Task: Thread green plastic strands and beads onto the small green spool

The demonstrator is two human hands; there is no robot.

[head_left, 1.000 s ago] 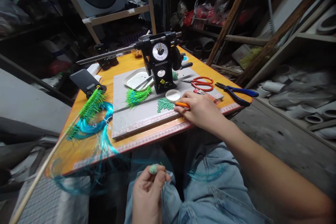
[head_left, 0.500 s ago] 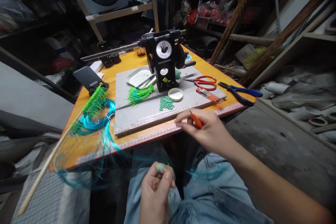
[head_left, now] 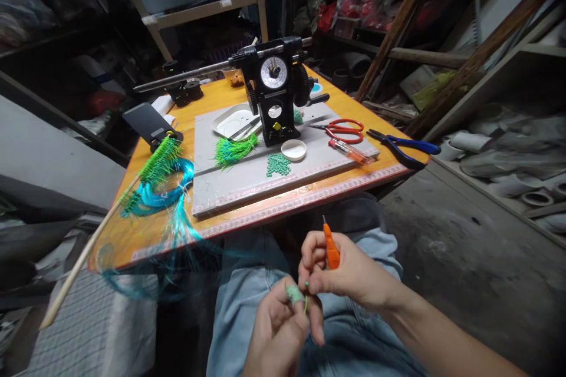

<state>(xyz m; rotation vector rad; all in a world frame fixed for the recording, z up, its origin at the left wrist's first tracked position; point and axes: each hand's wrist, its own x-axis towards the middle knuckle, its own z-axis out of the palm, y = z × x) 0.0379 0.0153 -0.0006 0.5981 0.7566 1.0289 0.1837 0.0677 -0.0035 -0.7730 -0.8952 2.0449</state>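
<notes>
No legible wording or numerals; markings circling the white dial (head_left: 267,79) of the black machine (head_left: 277,96), upper center, are too small to read; print on the pale strip (head_left: 283,207) along the table's (head_left: 342,91) front edge, center, likewise.

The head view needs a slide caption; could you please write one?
Orange tool in the right hand, green strand in the left hand.

A small, cluttered workshop. A yellow worktable (head_left: 340,100) fills the centre, carrying a black hand-cranked machine (head_left: 277,94) with a dial (head_left: 274,72) at twelve o'clock, red-handled scissors (head_left: 328,128) at two and blue-handled pliers (head_left: 392,142) at three. Beyond, plastic bags (head_left: 360,6) are piled at one o'clock, a wooden ladder (head_left: 428,58) slants at two, and pipe pieces (head_left: 477,141) lie heaped at three.
</notes>
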